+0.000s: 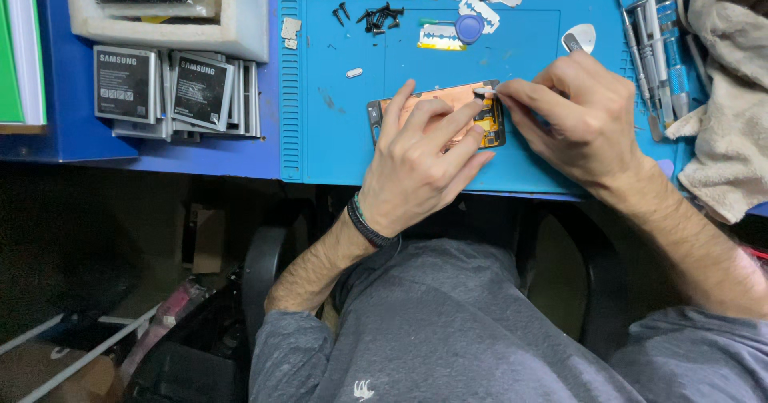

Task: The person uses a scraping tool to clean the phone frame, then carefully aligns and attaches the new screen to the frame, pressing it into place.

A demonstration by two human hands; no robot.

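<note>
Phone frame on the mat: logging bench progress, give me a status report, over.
Left hand flat on the opened phone frame, pinning it to the blue mat. Right hand pinching a small pale part at its top edge. Loose screws lie apart.

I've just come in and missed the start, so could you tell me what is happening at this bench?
A person is working on an opened phone lying on a blue mat. The left hand presses flat on the phone, holding it down. The right hand pinches a small pale part at the phone's top edge. Black screws, razor blades and metal tools lie on the mat; phone batteries sit to the left.
</note>
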